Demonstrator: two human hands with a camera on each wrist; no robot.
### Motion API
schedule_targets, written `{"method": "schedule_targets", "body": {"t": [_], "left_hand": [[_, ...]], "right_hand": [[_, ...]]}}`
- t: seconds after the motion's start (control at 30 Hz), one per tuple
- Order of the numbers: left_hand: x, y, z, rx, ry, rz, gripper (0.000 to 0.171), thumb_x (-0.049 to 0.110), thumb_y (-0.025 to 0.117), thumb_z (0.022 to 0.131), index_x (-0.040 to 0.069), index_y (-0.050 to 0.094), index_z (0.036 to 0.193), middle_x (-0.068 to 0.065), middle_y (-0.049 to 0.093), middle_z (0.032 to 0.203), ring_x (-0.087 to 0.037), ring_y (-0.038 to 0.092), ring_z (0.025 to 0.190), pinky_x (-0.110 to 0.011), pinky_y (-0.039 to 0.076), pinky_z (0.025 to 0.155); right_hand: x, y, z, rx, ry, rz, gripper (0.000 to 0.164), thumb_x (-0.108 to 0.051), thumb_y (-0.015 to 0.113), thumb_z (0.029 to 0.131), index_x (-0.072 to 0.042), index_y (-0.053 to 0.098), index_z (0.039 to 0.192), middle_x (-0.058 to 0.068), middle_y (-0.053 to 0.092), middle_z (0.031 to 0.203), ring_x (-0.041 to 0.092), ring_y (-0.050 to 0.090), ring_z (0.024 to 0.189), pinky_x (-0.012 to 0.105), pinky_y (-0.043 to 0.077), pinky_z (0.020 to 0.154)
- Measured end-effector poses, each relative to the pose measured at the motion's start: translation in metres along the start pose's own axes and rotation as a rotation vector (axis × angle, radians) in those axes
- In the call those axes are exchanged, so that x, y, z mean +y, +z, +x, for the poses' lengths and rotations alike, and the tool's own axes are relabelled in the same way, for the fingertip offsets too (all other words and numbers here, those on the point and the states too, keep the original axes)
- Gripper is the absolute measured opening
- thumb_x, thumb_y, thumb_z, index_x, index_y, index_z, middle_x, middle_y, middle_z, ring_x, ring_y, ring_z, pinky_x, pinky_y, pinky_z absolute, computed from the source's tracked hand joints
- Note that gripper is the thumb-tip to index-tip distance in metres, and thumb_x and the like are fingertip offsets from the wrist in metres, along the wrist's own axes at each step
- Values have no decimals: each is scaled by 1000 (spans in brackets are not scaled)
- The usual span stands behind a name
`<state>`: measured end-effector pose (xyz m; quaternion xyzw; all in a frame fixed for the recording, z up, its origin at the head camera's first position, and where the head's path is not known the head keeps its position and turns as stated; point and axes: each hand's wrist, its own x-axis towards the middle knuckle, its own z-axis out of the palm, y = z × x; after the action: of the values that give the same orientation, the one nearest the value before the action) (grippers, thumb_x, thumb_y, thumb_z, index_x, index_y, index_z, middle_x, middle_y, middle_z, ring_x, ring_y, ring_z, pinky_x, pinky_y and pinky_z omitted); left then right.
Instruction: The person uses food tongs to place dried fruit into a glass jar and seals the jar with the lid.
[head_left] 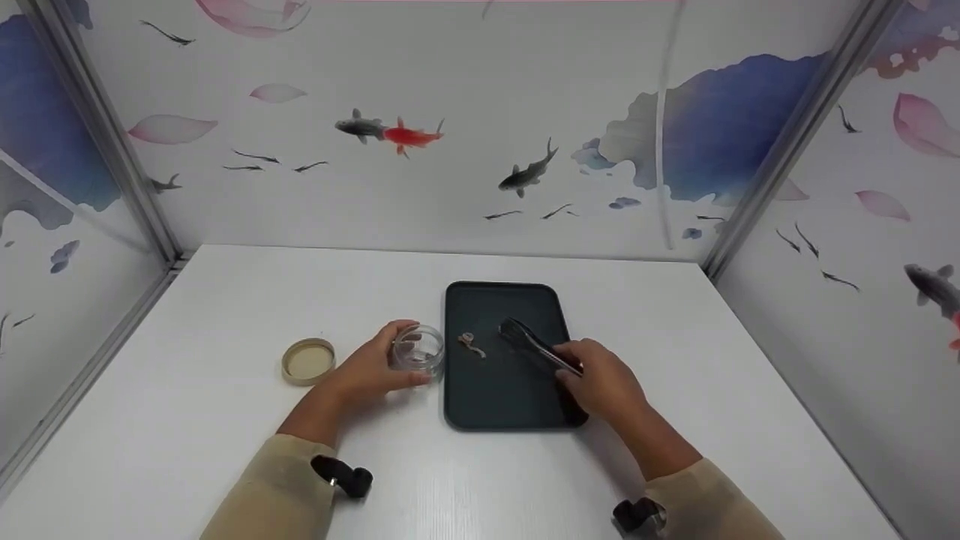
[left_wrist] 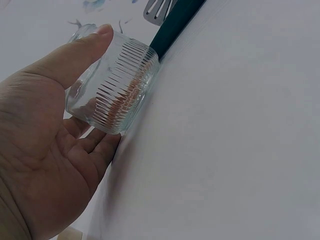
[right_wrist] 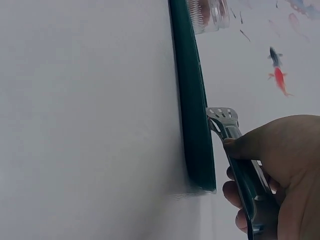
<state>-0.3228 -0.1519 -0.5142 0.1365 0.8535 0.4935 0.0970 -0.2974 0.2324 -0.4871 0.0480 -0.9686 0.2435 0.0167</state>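
My left hand (head_left: 366, 373) holds a clear glass jar (head_left: 418, 349) upright at the tray's left edge, thumb on the near side and fingers round the far side. The left wrist view shows the ribbed wall of the jar (left_wrist: 127, 85). The jar's mouth is uncovered. Over the dark green tray (head_left: 495, 401), my right hand (head_left: 606, 384) grips metal tongs (head_left: 546, 349), their slotted tips pointing to the far left. Just left of these tips, a small brown curled piece (head_left: 470, 345), like a dried strip, lies on the tray.
A round beige lid (head_left: 308, 361) lies on the white table (head_left: 420, 480) to the left of my left hand. Printed panels (head_left: 450, 187) with fish and petals enclose the table at the back and sides.
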Motion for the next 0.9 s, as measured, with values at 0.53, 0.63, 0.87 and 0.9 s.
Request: {"method": "schedule_targets", "body": {"t": [0.53,0.63,0.87,0.9], "left_hand": [[-1,0,0,-29,12,-34,97,42,91,86,29,35,164,0,51,165,-27,50,151,-52,37,123],[-2,-1,0,-32,18,-39,96,42,91,87,28,35,164,-1,51,165,-27,49,152,-53,37,123],[-2,-1,1,-35,23,-51,97,42,92,86,28,35,164,-2,51,165,-27,48,153,-52,38,123],[-2,-1,1,-34,24,-53,98,42,92,85,27,35,164,-2,51,165,-27,48,153,-51,37,123]], "right_hand": [[-14,-20,-8,36,-65,32,45,-24,74,103,-23,65,147,2,68,136,23,65,123,49,54,102],[-18,-20,-9,38,-66,48,45,-24,74,103,-24,65,147,2,68,137,23,65,124,49,54,103],[-32,-18,-12,35,-81,59,45,-25,74,103,-28,66,147,1,68,137,22,65,122,49,55,103],[-34,-17,-12,38,-87,56,45,-25,74,103,-28,66,147,1,68,137,22,65,121,49,55,103]]}}
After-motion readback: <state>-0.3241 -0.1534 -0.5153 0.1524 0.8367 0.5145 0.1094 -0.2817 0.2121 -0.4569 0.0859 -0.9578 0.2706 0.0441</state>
